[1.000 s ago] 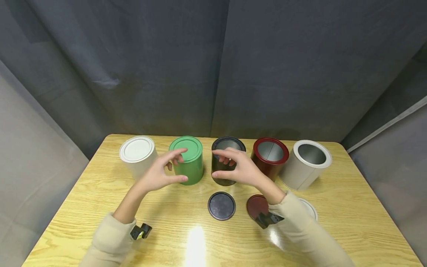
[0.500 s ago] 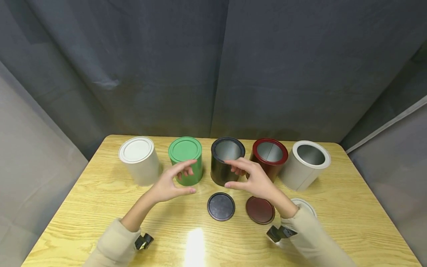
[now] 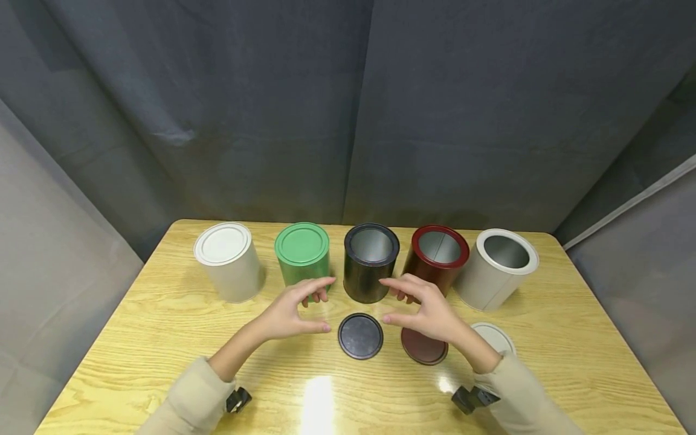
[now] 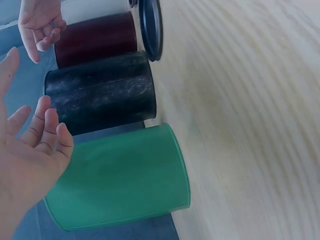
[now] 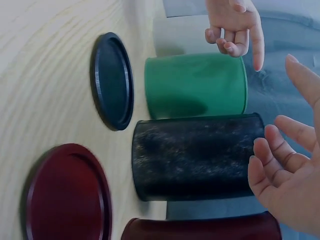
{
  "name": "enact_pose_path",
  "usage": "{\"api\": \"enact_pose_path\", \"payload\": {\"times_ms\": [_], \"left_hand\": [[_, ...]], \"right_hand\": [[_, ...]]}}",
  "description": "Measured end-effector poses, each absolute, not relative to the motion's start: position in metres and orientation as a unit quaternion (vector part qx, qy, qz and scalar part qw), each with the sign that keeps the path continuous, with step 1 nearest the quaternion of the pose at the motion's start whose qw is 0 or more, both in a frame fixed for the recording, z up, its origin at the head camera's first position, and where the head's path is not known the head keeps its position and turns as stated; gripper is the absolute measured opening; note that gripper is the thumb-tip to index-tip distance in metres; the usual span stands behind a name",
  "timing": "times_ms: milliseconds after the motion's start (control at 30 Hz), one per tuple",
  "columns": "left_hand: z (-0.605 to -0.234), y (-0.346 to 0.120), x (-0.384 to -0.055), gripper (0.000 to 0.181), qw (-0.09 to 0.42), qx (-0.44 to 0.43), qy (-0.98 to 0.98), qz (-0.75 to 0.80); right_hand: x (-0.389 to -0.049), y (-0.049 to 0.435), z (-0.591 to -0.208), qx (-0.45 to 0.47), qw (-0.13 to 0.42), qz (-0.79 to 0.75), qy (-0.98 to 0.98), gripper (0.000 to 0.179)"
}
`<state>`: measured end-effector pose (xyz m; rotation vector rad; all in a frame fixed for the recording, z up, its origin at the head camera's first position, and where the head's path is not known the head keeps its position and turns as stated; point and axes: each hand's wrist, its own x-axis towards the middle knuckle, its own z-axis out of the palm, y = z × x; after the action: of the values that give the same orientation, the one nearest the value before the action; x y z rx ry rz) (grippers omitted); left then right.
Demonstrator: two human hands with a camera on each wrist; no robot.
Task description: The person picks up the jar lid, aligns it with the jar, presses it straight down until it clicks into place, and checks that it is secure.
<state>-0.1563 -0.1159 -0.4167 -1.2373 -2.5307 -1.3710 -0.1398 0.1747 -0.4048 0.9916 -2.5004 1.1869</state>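
My left hand (image 3: 296, 309) hovers in front of the green can (image 3: 302, 248), thumb and fingers spread apart with nothing between them. Facing it, my right hand (image 3: 424, 305) is held in the same way, in front of the dark red can (image 3: 435, 257) and partly over the dark red lid (image 3: 424, 347). Between the two hands a black lid (image 3: 360, 336) lies on the table, before the black can (image 3: 370, 272), whose top is uncovered. In the right wrist view the fingers overlap the black can's (image 5: 197, 157) upper end.
A white can (image 3: 225, 260) with its lid on stands at the left of the row. At the right end stands an uncovered white can (image 3: 495, 272), with a white lid (image 3: 493, 338) before it, partly behind the right forearm. A grey curtain (image 3: 348, 121) hangs behind the wooden table (image 3: 136, 338).
Both hands have moved down toward the table's front and to the right, away from over the green and black cans. Cans and lids have stayed where they were.
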Motion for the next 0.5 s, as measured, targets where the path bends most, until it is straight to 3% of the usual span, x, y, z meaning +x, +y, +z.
{"api": "enact_pose_path", "payload": {"times_ms": [500], "left_hand": [[-0.436,-0.112,-0.156,0.075,-0.022,-0.409,-0.816,-0.407]], "right_hand": [[-0.130,0.185,-0.439,0.317,0.078,0.412,-0.851,0.052]]}}
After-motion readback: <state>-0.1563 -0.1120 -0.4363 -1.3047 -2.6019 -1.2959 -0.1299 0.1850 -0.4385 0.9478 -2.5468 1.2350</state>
